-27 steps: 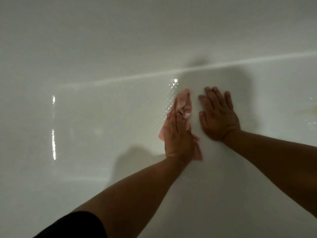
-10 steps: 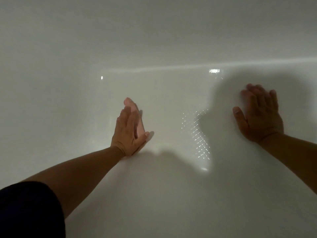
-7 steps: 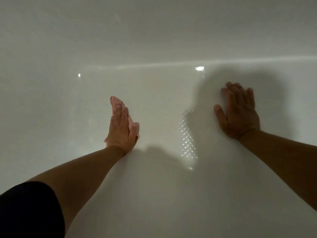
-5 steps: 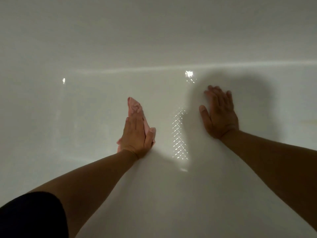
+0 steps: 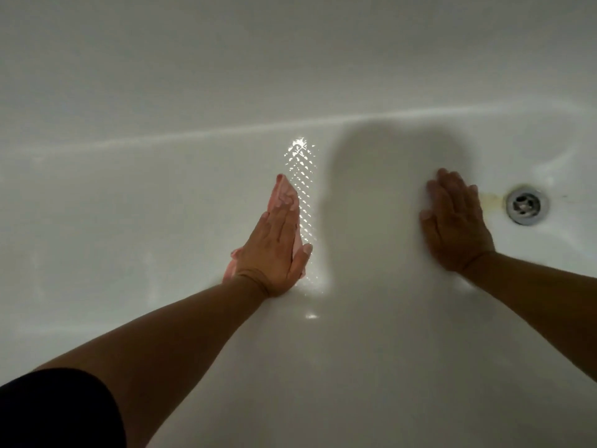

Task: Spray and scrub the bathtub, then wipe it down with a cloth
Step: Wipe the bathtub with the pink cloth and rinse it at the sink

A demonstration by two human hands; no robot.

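The white bathtub point(image 5: 135, 221) fills the whole view, its floor wet and shiny with a patch of glints beside my left hand. My left hand point(image 5: 274, 250) lies flat on the tub floor and presses a pink cloth point(image 5: 284, 192) against it; the cloth sticks out past my fingertips and at my wrist. My right hand point(image 5: 455, 221) rests flat on the tub floor to the right, fingers together, holding nothing.
A round metal drain point(image 5: 527, 204) sits in the tub floor just right of my right hand, with a yellowish stain point(image 5: 489, 198) between them. The far wall of the tub rises across the top of the view.
My left hand has slid the cloth to the right and away from me across the tub floor. My view has shifted right, and the drain has come into sight.
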